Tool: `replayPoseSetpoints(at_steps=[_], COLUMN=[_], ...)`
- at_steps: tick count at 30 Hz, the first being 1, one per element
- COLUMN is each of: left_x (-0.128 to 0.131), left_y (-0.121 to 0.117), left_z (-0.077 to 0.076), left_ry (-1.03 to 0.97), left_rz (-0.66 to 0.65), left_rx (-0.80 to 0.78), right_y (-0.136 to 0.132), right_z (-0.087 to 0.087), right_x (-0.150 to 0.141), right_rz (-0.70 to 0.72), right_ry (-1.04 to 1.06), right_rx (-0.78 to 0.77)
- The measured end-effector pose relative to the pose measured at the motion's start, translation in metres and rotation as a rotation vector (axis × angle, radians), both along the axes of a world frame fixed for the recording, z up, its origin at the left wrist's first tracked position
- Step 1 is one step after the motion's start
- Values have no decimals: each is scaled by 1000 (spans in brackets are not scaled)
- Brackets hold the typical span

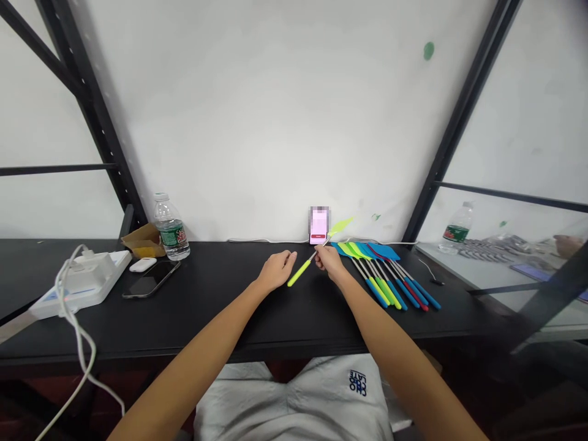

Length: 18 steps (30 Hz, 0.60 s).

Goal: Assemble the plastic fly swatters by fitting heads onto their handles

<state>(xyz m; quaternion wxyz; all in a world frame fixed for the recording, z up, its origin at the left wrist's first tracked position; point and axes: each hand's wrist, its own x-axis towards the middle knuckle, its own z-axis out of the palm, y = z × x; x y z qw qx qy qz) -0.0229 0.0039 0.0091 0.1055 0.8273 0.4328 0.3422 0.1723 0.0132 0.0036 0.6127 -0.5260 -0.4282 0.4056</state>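
My right hand [329,260] is closed round the metal shaft of a yellow-green fly swatter [298,274]. Its flat head points up and to the right, and its handle slants down to the left. Just left of that handle is my left hand [275,271], apart from it, with curled fingers and nothing visible in them. To the right of my right hand lies a fanned row of several more fly swatters [379,285] in blue, yellow-green and red, their heads overlapping towards the wall.
A lit phone [318,226] leans on the wall behind my hands. On the left are a water bottle [172,229], a cardboard box [147,241], a white case [143,264], a dark phone [152,280] and a power strip [82,291] with cables. Black posts [459,116] flank the black table [206,312].
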Motion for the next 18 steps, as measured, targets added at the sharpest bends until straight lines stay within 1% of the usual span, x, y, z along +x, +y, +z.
replayPoseSetpoints(at_steps=[3, 6, 13, 18], left_x=[-2, -3, -3, -4], left_y=[1, 2, 4, 5], left_z=[1, 0, -3, -4], left_ry=[-38, -35, 7, 38], left_rz=[0, -5, -31, -23], left_rx=[-12, -24, -25, -11], right_y=[0, 0, 1, 3], right_z=[4, 8, 12, 10], right_x=[10, 17, 36, 54], right_rz=[-22, -82, -285, -428], right_ry=[-62, -31, 55, 11], right_rx=[-12, -15, 26, 48])
